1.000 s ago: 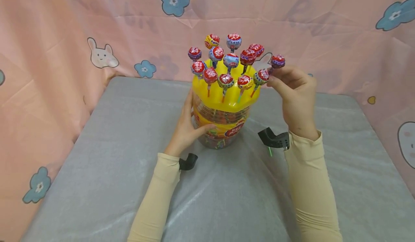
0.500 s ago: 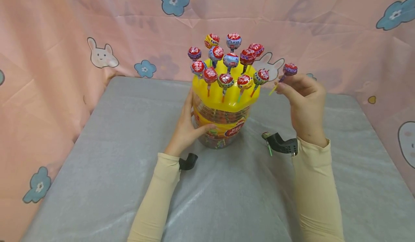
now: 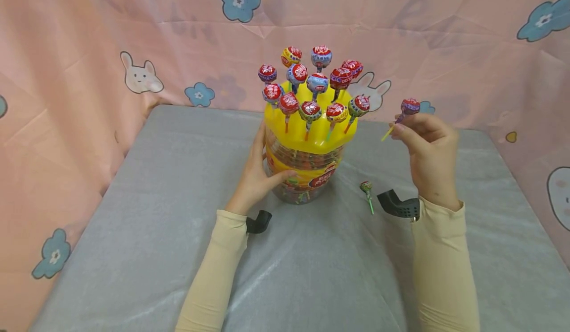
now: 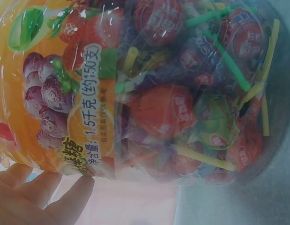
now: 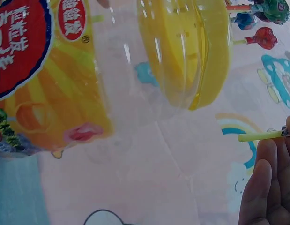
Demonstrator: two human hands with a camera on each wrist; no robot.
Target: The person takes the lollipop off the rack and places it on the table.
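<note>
A clear plastic jar (image 3: 307, 161) with a yellow lid (image 3: 291, 131) stands on the grey table, full of wrapped lollipops, as the left wrist view shows. Several more lollipops (image 3: 310, 110) stick up from the lid. My left hand (image 3: 254, 181) curves round the jar's left side, thumb across the front label and fingers mostly hidden behind. To the right of the jar, my right hand (image 3: 432, 156) pinches a purple-and-red lollipop (image 3: 409, 107) between thumb and fingers. Its yellow stick (image 5: 259, 136) points down toward the jar, apart from the lid.
One green-wrapped lollipop (image 3: 366, 188) lies on the grey cloth (image 3: 311, 272) right of the jar, near the black wrist camera (image 3: 398, 206). Another black camera (image 3: 259, 222) sits at the left cuff. A pink patterned curtain (image 3: 187, 35) hangs behind the table.
My right hand has drawn the purple-and-red lollipop away from the lid's right edge, moving right and a little down. The left hand and jar stay put; the lollipop on the cloth is now fully visible.
</note>
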